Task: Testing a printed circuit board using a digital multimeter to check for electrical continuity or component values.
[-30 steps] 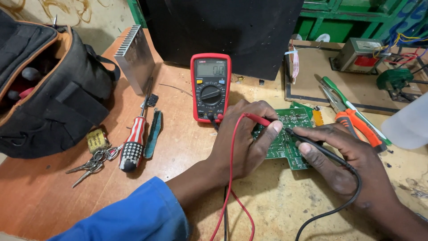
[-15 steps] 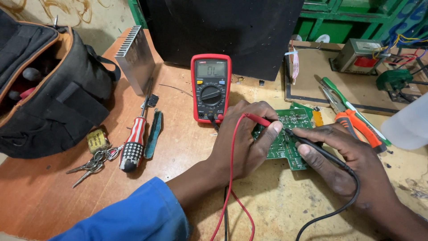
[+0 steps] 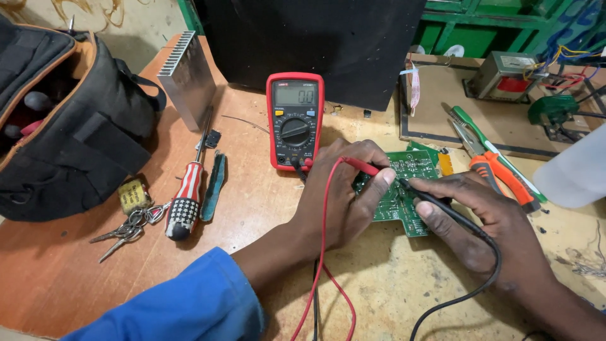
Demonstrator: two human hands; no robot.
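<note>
A black bag (image 3: 63,120) is seen at far left, with keys (image 3: 123,227) and a screwdriver (image 3: 186,202) beside it. A red meter (image 3: 295,120) stands behind the left hand (image 3: 344,196), which is closed on the red probe (image 3: 361,166). Both probe tips are held to the green board (image 3: 404,189). The black probe (image 3: 435,205) is pinched in the right hand (image 3: 486,221). Pliers (image 3: 499,167) lie farther right.

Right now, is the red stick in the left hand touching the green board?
Cannot tell. In the head view the left hand points the red probe at the green circuit board, but the fingers hide its tip.
</note>
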